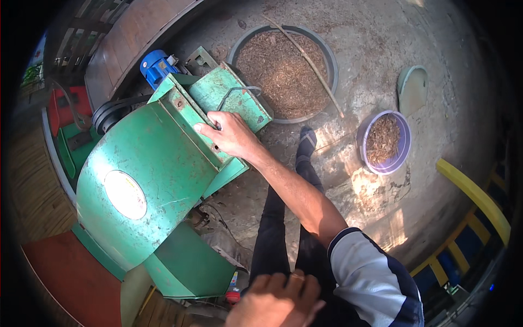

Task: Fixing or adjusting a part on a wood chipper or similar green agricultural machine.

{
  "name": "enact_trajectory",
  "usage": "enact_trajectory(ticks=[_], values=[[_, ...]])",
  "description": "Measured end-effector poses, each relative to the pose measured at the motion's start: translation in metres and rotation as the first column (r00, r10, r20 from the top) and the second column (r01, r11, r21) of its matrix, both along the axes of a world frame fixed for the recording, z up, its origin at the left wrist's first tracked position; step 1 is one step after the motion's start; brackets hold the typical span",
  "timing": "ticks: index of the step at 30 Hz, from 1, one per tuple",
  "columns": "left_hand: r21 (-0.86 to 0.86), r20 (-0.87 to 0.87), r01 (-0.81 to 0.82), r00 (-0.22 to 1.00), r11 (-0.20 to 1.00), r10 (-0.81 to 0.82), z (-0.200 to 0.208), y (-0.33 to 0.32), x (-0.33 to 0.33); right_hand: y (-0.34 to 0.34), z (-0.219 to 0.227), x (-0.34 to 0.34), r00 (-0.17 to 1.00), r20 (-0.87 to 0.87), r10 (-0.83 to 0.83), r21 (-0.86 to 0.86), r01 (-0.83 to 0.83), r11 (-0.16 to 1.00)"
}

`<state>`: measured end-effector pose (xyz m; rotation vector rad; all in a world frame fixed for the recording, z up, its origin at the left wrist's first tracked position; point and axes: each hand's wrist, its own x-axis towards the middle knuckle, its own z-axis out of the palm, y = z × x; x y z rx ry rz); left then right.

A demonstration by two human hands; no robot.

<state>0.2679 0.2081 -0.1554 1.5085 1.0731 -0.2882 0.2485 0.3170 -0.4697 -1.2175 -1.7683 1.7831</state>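
Observation:
A large green metal machine point(158, 158), seemingly a shredder, fills the left side, with a rounded hood and a white oval label. My right hand point(231, 133) is closed over the raised flange point(188, 117) at the hood's upper right edge, thumb toward the hood. Beside that hand a grey cable loop point(239, 90) lies across the machine's green box-shaped part point(226, 90). Low in the view, in front of my body, my left hand point(278, 302) is somewhat blurred. Its fingers are loosely bent and apart, and nothing shows in them. A green chute point(190, 264) slopes down near it.
A blue motor point(157, 68) and a black belt pulley point(111, 115) sit behind the hood. On the concrete floor stand a wide basin point(333, 65) of brown shreds with a stick point(310, 62) across it, and a purple tub point(406, 144). A yellow bar point(474, 193) curves at right.

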Motion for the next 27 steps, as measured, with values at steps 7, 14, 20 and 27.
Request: enact_trajectory(ticks=[7,14,20,27], values=[[0.033,0.089,-0.225,0.971,0.974,0.221,-0.002,-0.015,-0.035,0.004,-0.005,0.0,0.995,-0.082,0.048,-0.035,-0.051,0.998],[0.26,0.012,-0.643,0.749,0.721,0.663,-0.018,-0.025,-0.045,0.007,0.002,0.0,0.995,-0.088,0.042,-0.033,-0.045,0.998],[0.374,0.305,-0.905,-0.088,-0.204,0.948,-0.122,-0.048,-0.016,0.007,0.009,0.004,0.998,-0.023,0.053,-0.015,-0.053,0.998],[0.281,0.318,-0.924,-0.166,-0.26,0.934,-0.164,-0.039,0.002,0.013,0.004,0.006,0.995,-0.021,0.097,-0.073,-0.098,0.993]])
